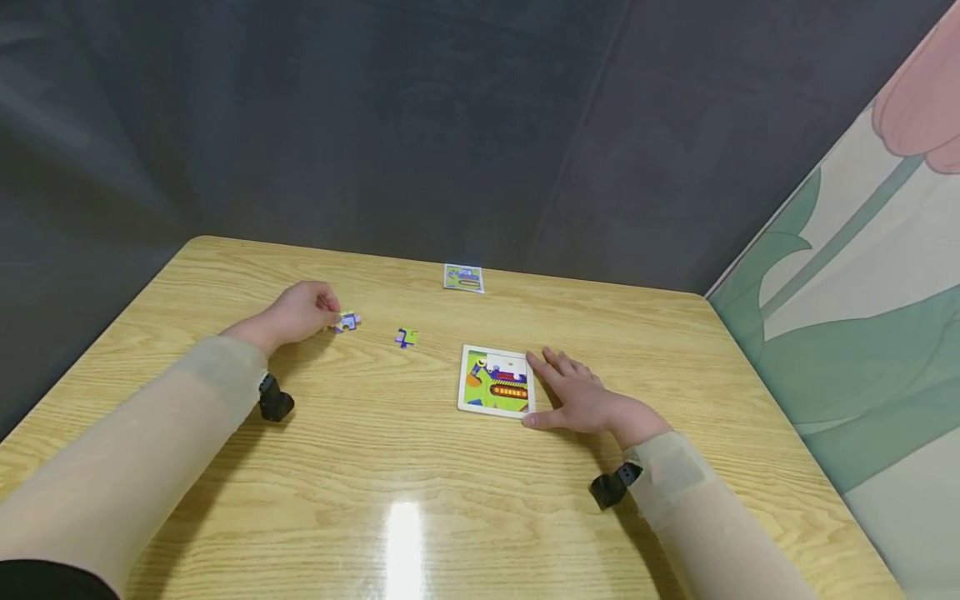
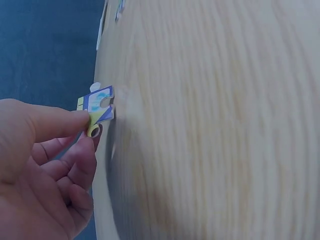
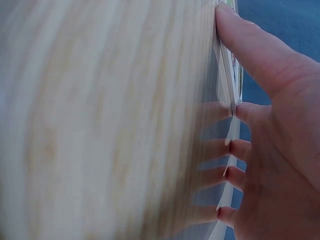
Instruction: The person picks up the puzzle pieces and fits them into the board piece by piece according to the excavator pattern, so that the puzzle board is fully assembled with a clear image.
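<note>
My left hand [image 1: 300, 312] pinches a jigsaw puzzle piece [image 1: 348, 322] between thumb and fingers at the left of the table. In the left wrist view this puzzle piece [image 2: 102, 102] shows purple, yellow and white, with knobs and a notch, held just above the wood. On the right, my right hand [image 1: 573, 396] has its fingers spread, thumb and forefinger touching the right edge of a white-framed puzzle tray [image 1: 497, 411]. The tray carries a digger picture with a pale gap in its upper part. A loose green and purple puzzle piece [image 1: 406, 337] lies between the left hand and the tray.
A small picture card [image 1: 463, 278] of a digger lies near the table's far edge. The wooden table [image 1: 337, 483] backs onto a dark curtain [image 1: 375, 125], and a flower-patterned cloth [image 1: 862, 333] hangs at the right. Small black cameras are strapped to both wrists.
</note>
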The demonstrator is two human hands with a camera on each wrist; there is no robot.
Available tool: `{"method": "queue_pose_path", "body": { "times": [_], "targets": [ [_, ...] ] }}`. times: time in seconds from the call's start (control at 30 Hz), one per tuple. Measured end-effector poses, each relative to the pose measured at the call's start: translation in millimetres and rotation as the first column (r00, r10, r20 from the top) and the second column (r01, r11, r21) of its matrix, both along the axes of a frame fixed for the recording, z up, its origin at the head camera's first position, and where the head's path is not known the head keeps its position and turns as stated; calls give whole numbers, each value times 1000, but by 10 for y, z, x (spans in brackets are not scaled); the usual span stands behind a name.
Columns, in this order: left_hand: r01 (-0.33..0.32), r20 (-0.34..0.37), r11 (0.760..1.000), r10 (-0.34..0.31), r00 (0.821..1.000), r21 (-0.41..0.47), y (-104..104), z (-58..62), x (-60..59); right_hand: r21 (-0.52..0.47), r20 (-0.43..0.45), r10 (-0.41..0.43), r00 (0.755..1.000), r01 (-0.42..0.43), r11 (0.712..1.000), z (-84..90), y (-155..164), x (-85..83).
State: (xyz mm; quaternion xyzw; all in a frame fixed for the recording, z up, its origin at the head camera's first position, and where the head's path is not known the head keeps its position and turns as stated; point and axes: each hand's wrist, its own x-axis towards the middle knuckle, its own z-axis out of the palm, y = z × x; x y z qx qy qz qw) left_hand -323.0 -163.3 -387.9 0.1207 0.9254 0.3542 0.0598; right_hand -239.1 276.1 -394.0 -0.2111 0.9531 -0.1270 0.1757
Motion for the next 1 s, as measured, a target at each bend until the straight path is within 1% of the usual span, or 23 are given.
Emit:
{"method": "queue_pose_path", "body": {
  "times": [0.27,0.43,0.53,0.67,0.9,1.0],
  "targets": [
    [38,-14,998,-38,999,45,193,66,13,-5,5,-1,1000,1,1000,4,-7,-4],
    [55,-18,996,-54,998,70,345,59,-1,-1,9,-3,1000,3,1000,5,-15,-6],
    [66,-4,993,-66,998,99,460,44,-10,-2,15,-4,1000,4,1000,9,-25,-9],
    [76,10,987,-78,997,143,646,9,-21,4,18,-8,1000,8,1000,12,-32,-12],
    [54,44,977,-64,997,205,1033,-66,-3,1,16,1,1000,-1,1000,19,-53,-19],
    [60,47,973,-72,996,223,1214,-75,12,1,18,-4,1000,4,1000,14,-47,-18]
  ]
}}
